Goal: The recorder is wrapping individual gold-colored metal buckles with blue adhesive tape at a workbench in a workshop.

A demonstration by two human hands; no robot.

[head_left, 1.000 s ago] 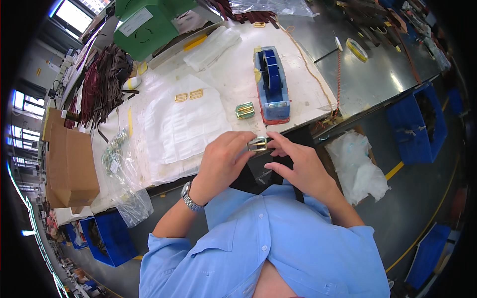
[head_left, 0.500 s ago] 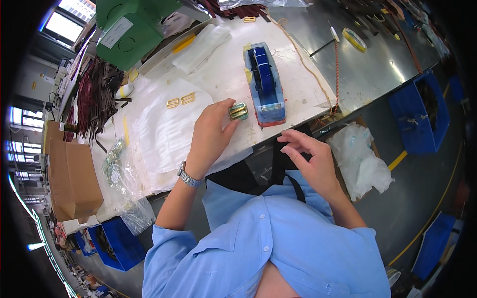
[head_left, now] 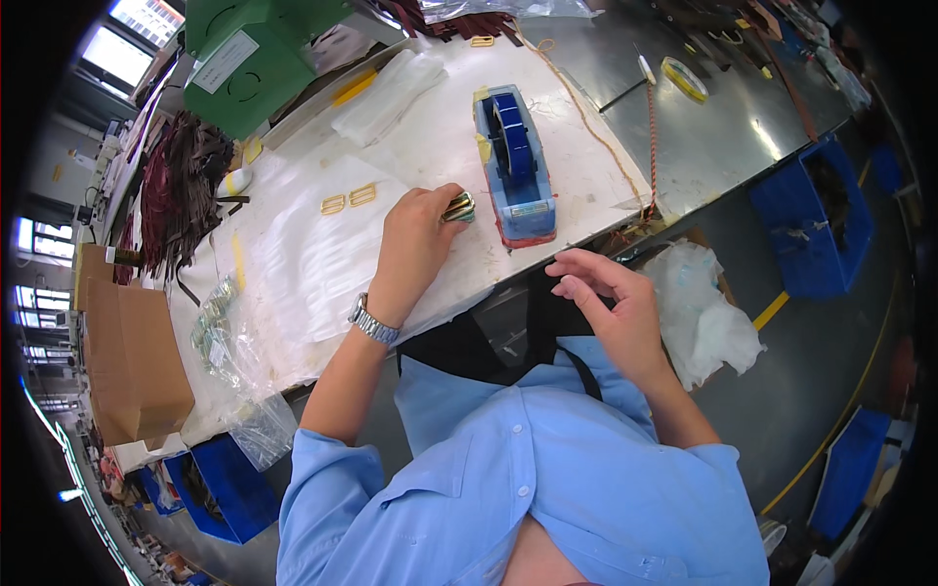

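White plastic sheeting (head_left: 322, 254) covers the workbench, one hand out on it, one held back.

Nearest the body, the right hand (head_left: 611, 303) hovers off the bench edge, fingers loosely curled, holding nothing. Ahead, the left hand (head_left: 415, 244) pinches a small stack of brass buckles (head_left: 459, 207) just beside the blue tape dispenser (head_left: 516, 166). Better to keep the stack squared and gripped flat. Beyond the left hand lie two loose buckles (head_left: 348, 199).

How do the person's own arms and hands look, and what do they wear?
Both arms come out of light blue shirt sleeves rolled above the elbows. The left hand has a silver metal wristwatch on its wrist. The right hand is bare, with no glove, ring or watch visible.
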